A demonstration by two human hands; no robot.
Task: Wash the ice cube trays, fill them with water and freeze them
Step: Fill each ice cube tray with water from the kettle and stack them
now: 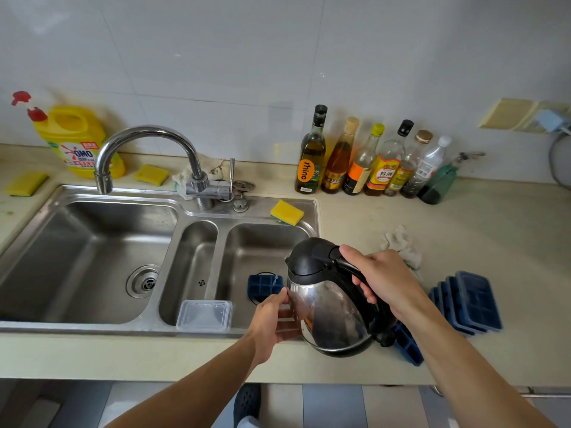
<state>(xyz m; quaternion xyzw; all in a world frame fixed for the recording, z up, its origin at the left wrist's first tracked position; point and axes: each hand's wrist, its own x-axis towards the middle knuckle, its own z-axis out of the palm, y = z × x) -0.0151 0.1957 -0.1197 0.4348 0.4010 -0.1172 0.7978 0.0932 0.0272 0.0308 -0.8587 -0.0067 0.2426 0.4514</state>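
Sink basin: right hand grips kettle, filling one ice cube tray; left hand alongside, grip unclear; stacked trays apparently unfilled, freezing pending.

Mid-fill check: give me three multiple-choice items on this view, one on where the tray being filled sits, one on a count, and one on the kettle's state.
1. Where is the ice cube tray that sits under the spout?
A. large left basin
B. right basin of the sink
C. narrow middle basin

2. How many yellow sponges show?
A. one
B. two
C. three

3. The kettle is:
A. tilted and pouring
B. standing upright
C. lying on its side

Key:
1 B, the tray lies over the right basin's drain.
2 C, two are on the counter and one is on the sink's rim.
3 A, the right hand grips the handle, and a thin stream falls from the spout.
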